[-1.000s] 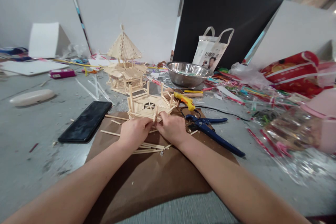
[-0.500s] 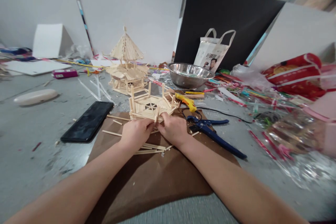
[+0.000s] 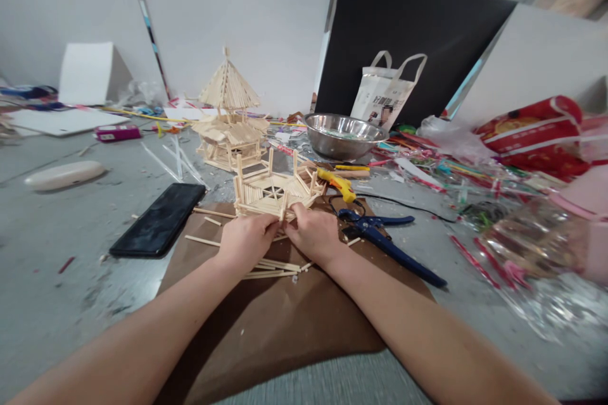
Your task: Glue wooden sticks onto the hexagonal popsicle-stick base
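A small hexagonal frame of wooden sticks (image 3: 273, 191) stands at the far edge of a brown paper sheet (image 3: 280, 323). My left hand (image 3: 247, 242) and my right hand (image 3: 314, 233) meet at its near side, fingers pinched on the frame's front edge. Whether a loose stick is between the fingertips is hidden. Loose wooden sticks (image 3: 270, 267) lie under and beside both hands. A finished stick pavilion (image 3: 228, 120) with a pointed roof stands behind the frame.
A black phone (image 3: 159, 220) lies to the left; blue-handled pliers (image 3: 387, 240) and a yellow glue gun (image 3: 337, 182) to the right. Behind are a steel bowl (image 3: 344, 134), a white tote bag (image 3: 387, 92), and colourful packets and plastic wrap (image 3: 527, 228).
Both hands stay pinched at the frame's near edge. The view shifted slightly between the oldest frame and the later ones; nothing else moved.
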`<action>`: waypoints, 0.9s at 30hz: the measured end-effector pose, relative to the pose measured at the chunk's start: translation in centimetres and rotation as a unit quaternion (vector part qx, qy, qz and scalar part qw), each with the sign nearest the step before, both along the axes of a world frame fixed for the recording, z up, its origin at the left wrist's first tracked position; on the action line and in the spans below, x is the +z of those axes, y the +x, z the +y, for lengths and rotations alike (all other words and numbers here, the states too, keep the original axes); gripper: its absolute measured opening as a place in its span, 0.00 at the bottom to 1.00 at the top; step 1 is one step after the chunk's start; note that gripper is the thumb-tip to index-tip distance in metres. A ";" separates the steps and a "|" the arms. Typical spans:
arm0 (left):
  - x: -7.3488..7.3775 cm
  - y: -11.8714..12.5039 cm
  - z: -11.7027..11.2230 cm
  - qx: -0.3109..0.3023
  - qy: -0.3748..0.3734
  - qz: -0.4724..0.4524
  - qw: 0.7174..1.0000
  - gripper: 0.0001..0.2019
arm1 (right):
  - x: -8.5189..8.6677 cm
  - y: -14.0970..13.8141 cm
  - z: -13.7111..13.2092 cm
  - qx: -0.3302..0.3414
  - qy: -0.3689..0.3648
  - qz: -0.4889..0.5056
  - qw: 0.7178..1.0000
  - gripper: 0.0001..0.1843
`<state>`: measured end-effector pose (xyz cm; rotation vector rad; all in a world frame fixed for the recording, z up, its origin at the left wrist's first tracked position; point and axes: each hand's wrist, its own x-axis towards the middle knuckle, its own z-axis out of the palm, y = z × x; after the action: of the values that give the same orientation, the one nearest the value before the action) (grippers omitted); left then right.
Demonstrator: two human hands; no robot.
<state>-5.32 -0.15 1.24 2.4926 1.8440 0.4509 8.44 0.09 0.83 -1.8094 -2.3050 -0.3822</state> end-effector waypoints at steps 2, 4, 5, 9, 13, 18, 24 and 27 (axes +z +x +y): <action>0.0 0.0 0.0 0.002 -0.006 -0.002 1.000 0.17 | 0.0 0.0 0.0 0.000 -0.002 -0.001 1.000 0.16; 0.1 0.0 0.0 0.005 -0.008 -0.003 1.000 0.16 | 0.0 0.0 0.0 0.001 0.001 0.001 1.000 0.16; 0.0 0.0 0.0 0.005 -0.006 -0.003 1.000 0.16 | 0.0 0.0 0.0 0.002 0.006 0.004 1.000 0.15; 0.0 0.0 0.0 0.001 0.000 0.002 1.000 0.17 | -0.2 0.1 0.1 0.004 0.022 0.010 1.000 0.15; 0.0 0.0 0.0 -0.001 0.003 0.001 1.000 0.16 | -0.2 0.0 0.1 0.003 0.016 0.008 1.000 0.16; 0.0 0.0 0.0 0.002 0.000 0.007 1.000 0.16 | 0.1 -0.1 0.0 -0.004 -0.003 -0.003 1.000 0.18; 0.0 0.0 0.0 0.004 -0.001 0.007 1.000 0.17 | 0.1 0.0 -0.1 -0.002 -0.002 -0.001 1.000 0.17; 0.0 0.0 0.0 0.005 -0.003 0.005 1.000 0.17 | 0.2 -0.1 -0.1 -0.005 -0.014 -0.006 1.000 0.18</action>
<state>-5.32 -0.19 1.25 2.4868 1.8600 0.4348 8.37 -0.02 1.06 -1.8372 -2.3218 -0.3661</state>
